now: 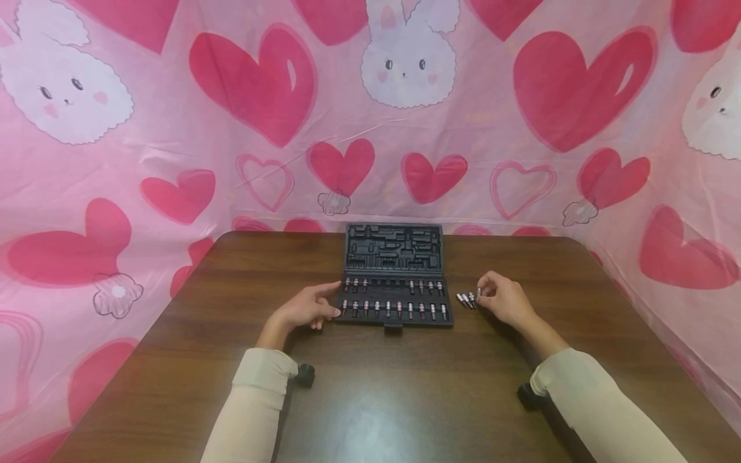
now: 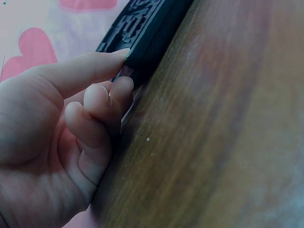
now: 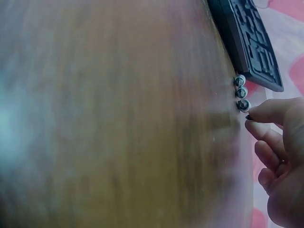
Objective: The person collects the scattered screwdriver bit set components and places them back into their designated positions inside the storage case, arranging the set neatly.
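Observation:
An open black bit socket case [image 1: 399,326] lies on the table, its lid raised at the back. Silver bit sockets [image 1: 388,309] fill the front row; the rear row has them at both ends, with bare slots [image 1: 388,283] between. At the case's left side, my left hand [image 1: 303,307] touches the edge with thumb [image 2: 102,66] and index finger, the other fingers bent. Right of the case, my right hand [image 1: 502,299] pinches a bit socket between thumb and index finger, its dark tip [image 3: 249,117] showing. Three loose bit sockets [image 3: 241,92] lie side by side just left of those fingertips.
The brown wooden table [image 1: 370,392] reaches back to a pink cloth [image 1: 399,141] printed with hearts and rabbits, which also hangs along both sides. The lid's moulded inner face [image 1: 393,246] stands up close to the table's far edge. A latch [image 1: 393,330] juts from the case's front.

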The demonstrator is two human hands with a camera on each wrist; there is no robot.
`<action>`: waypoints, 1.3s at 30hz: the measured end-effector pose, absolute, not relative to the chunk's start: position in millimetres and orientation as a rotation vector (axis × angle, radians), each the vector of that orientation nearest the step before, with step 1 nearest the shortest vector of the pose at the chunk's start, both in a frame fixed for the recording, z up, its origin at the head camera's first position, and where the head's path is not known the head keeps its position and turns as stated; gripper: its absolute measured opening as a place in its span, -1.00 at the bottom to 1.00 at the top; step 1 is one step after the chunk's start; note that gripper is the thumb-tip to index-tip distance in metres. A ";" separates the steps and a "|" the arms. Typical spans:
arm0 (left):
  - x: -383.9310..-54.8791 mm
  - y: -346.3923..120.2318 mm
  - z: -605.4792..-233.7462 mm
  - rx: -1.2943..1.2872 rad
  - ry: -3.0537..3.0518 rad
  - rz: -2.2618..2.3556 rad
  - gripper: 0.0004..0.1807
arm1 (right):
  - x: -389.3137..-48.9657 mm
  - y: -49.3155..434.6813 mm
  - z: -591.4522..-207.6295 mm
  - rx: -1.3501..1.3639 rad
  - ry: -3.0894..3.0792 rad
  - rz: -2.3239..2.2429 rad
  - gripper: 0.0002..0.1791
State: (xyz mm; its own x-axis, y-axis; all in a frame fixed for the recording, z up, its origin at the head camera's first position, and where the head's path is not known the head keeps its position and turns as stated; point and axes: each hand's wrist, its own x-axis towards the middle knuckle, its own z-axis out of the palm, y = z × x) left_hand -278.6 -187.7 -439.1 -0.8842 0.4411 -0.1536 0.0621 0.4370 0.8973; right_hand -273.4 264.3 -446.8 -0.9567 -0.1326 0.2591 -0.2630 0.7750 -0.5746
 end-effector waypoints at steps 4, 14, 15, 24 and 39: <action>-278.4 -187.4 -439.5 0.425 2.332 1.429 -0.20 | -271.9 260.9 -445.6 0.296 -2.737 0.938 -0.77; -277.4 -187.3 -438.3 0.433 2.346 1.412 -0.21 | -275.7 244.0 -442.9 0.291 -2.676 0.974 -0.79; -277.3 -187.3 -438.2 0.432 2.346 1.409 -0.21 | -275.8 241.6 -442.4 0.295 -2.668 0.978 -0.79; -277.6 -187.6 -436.2 0.432 2.346 1.420 -0.20 | -281.5 217.1 -438.4 0.326 -2.634 1.025 -0.78; -278.3 -186.2 -437.1 0.438 2.336 1.423 -0.20 | -284.3 186.6 -437.7 0.330 -2.686 1.028 -0.81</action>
State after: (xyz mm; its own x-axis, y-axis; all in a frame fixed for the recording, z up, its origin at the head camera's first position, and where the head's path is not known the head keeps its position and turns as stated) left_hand -278.3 -186.2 -437.1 -0.8837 0.4437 -0.1491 0.0710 0.4419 0.8942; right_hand -284.3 186.6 -437.7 -0.9441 -0.1214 0.3067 -0.2951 0.7261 -0.6210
